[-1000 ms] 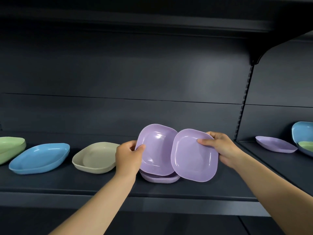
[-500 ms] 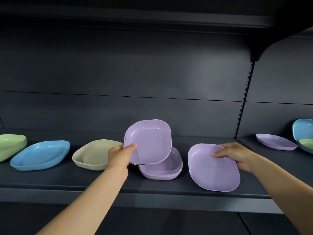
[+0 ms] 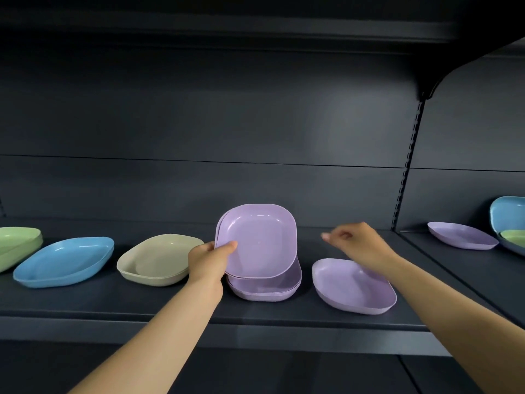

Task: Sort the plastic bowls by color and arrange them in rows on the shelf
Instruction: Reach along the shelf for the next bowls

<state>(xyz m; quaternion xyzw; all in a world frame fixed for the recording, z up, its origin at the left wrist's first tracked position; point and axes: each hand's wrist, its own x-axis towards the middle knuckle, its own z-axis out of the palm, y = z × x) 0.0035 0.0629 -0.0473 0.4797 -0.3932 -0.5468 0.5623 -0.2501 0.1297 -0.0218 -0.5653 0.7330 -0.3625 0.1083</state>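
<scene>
Just then the left hand (image 3: 211, 261) held a tilted purple bowl (image 3: 260, 240), perhaps two nested, thumb over its near left rim and fingers curled behind. It hung directly above the purple stack (image 3: 267, 285) on the shelf (image 3: 85, 305). The right hand (image 3: 359, 243) hovered empty, fingers loosely curled and blurred, above the far edge of the single purple bowl (image 3: 353, 285) lying flat just right of the stack. The held bowl lay to that hand's left, its face turned toward the camera; judging by this, the right hand was nearer to take it.
</scene>
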